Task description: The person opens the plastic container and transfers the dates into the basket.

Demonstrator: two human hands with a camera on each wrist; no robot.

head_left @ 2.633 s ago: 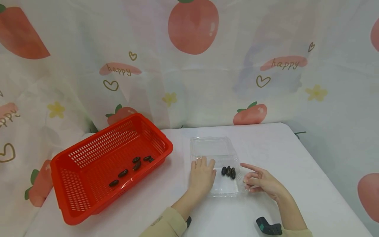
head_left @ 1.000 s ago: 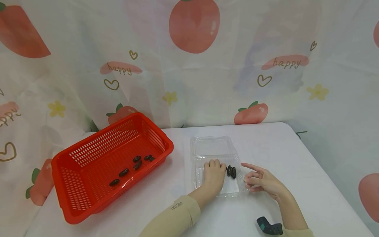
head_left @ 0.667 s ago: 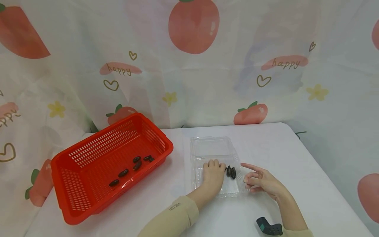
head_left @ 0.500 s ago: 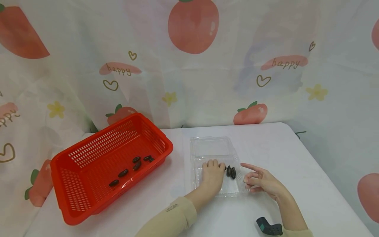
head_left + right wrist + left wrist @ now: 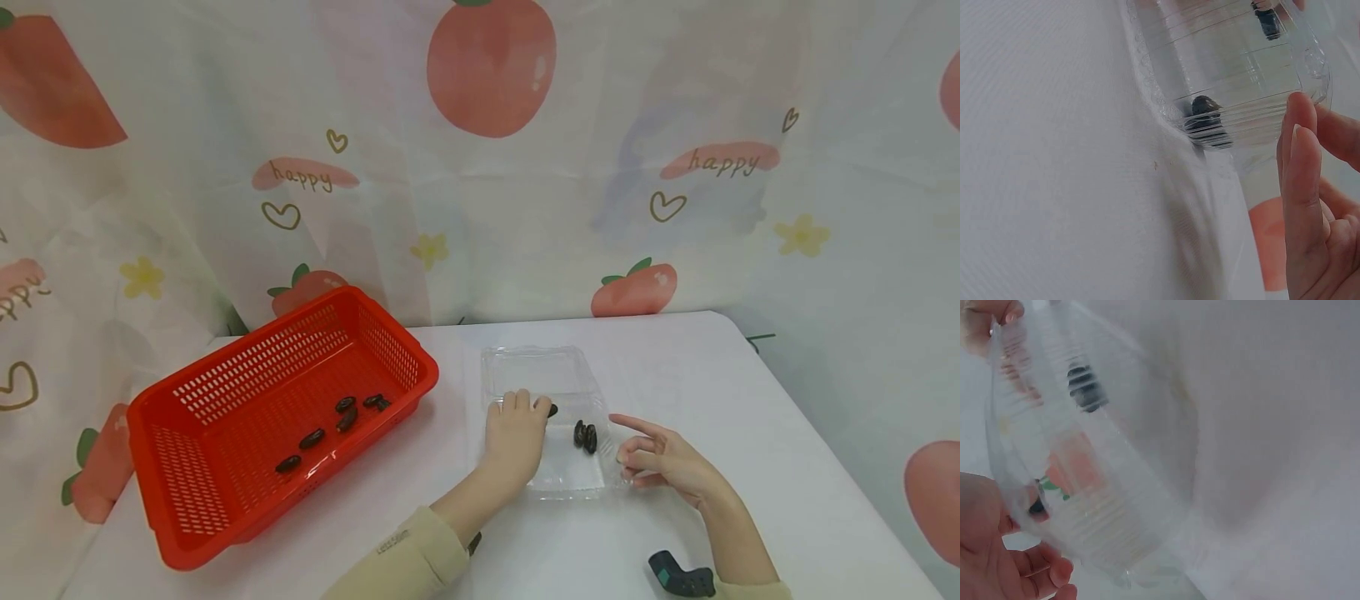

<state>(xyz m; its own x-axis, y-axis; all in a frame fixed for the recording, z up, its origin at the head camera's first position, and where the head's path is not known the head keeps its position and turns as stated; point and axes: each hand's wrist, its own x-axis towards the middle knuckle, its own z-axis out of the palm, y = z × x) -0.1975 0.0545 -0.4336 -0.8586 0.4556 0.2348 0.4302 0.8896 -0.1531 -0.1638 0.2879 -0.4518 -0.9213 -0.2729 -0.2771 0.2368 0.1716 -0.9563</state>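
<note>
My left hand [image 5: 516, 433] is over the left side of a clear plastic clamshell box [image 5: 566, 479] and pinches a dark oval piece [image 5: 552, 410], glossy and brown-black, that pokes out by the thumb. The left wrist view shows this piece [image 5: 1036, 507] through the box wall, against the fingers. Two more dark oval pieces [image 5: 585, 436] lie side by side in the box, towards its right side. My right hand [image 5: 663, 458] pinches the box's right rim between thumb and fingers, with the index finger stretched out. The box's lid [image 5: 532, 369] lies folded back, away from me.
A red perforated basket [image 5: 225, 525] stands on the left of the white table [image 5: 697, 375], with several similar dark pieces [image 5: 312, 437] on its floor. A black device [image 5: 681, 575] sits by the right wrist. A patterned curtain [image 5: 480, 217] hangs behind the table.
My left hand has picked up the leftmost of the row of dark oval pieces and moved left and slightly away with it. The right hand and the basket have stayed in place.
</note>
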